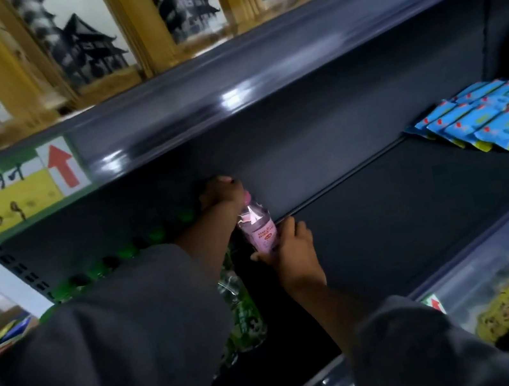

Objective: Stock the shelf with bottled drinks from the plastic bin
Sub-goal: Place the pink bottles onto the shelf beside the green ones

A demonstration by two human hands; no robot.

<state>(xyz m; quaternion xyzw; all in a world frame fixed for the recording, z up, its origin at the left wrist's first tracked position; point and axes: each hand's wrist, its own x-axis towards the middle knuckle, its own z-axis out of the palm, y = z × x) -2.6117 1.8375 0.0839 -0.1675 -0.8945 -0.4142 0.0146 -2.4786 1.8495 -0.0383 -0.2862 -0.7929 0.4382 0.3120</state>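
Note:
A clear bottle with a pink label and pink cap stands on the dark shelf, near its back. My right hand grips the bottle's lower part from the front. My left hand reaches deep to the back of the shelf, just left of the pink bottle; whether it holds anything is hidden in the dark. A row of green-capped bottles stands along the left part of the shelf, partly behind my left sleeve. The plastic bin is out of view.
Blue snack packets lie at the shelf's right end. The upper shelf edge overhangs closely and carries a price tag with a red arrow. Yellow bagged goods sit on the shelf below.

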